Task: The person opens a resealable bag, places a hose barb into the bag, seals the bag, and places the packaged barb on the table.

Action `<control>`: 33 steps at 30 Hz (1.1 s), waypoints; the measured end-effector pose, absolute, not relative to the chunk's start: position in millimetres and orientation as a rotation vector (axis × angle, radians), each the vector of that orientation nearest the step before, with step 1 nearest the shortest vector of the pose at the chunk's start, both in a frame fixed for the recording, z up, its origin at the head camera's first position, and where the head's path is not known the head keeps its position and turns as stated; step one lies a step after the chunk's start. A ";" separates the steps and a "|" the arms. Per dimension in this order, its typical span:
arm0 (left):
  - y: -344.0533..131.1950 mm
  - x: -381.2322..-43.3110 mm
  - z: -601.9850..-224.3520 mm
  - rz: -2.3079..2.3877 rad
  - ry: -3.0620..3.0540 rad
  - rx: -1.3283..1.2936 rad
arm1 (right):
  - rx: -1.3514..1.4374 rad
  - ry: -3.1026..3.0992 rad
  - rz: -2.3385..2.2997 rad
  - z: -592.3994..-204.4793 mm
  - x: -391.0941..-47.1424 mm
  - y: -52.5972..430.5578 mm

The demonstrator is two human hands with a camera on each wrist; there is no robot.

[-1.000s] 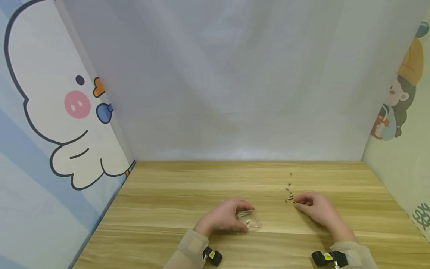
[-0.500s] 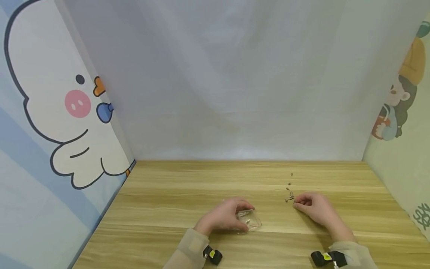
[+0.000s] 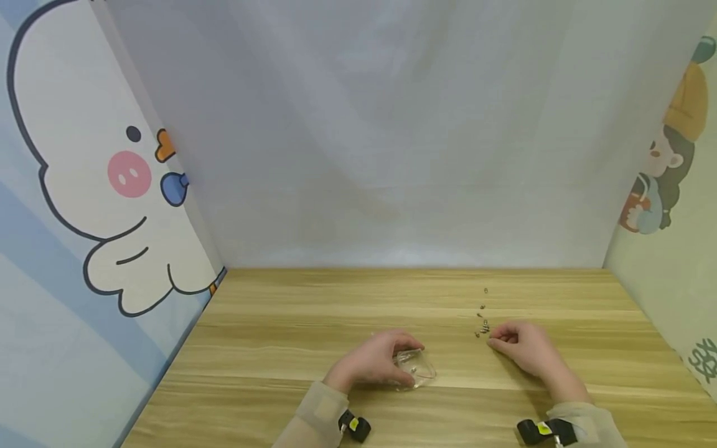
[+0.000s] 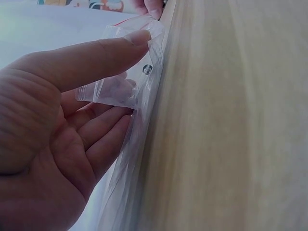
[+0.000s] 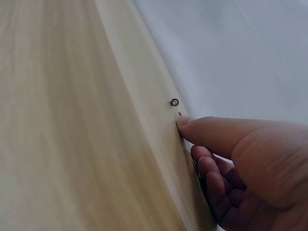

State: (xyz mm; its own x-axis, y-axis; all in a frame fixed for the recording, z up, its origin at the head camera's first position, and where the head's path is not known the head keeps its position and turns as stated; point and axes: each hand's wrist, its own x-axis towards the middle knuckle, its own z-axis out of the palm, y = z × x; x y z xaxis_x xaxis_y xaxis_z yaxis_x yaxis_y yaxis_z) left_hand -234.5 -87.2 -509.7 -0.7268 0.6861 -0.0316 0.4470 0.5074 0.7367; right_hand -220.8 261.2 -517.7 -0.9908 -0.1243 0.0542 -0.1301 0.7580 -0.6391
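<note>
My left hand (image 3: 376, 359) holds a clear plastic zip bag (image 3: 421, 372) low over the table, thumb on top and fingers beneath. In the left wrist view a small round metal piece (image 4: 147, 70) shows inside the bag. To the right, my right hand (image 3: 529, 350) has thumb and forefinger drawn together at the tabletop, pinching a tiny metal piece (image 5: 180, 114) that peeks out at the thumb tip. Just beyond those fingertips lies a cluster of small metal pieces (image 3: 484, 328), like screws or nuts. One with a dark ring (image 5: 174, 102) sits near the thumb in the right wrist view.
A few more small metal pieces (image 3: 482, 307) trail toward the back of the wooden table (image 3: 313, 298). Behind it hangs a pale grey sheet (image 3: 370, 137). Cartoon-printed walls stand on both sides.
My right fingertips have shifted slightly left, and the dark piece that showed at them a second ago is no longer visible in the head view. The left hand and bag have stayed in place.
</note>
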 end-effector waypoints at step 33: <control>-88.6 -230.8 -506.2 1.085 2.403 0.947 | 0.218 -2.960 1.062 -509.6 -212.9 259.3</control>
State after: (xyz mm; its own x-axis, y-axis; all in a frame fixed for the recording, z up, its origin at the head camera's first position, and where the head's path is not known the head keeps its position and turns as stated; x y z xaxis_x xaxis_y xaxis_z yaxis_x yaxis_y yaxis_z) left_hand -230.8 -88.6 -506.2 -0.7205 0.6927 -0.0319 0.4343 0.4866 0.7580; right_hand -212.9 259.3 -509.6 -0.9903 -0.1336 0.0367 -0.1265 0.7633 -0.6335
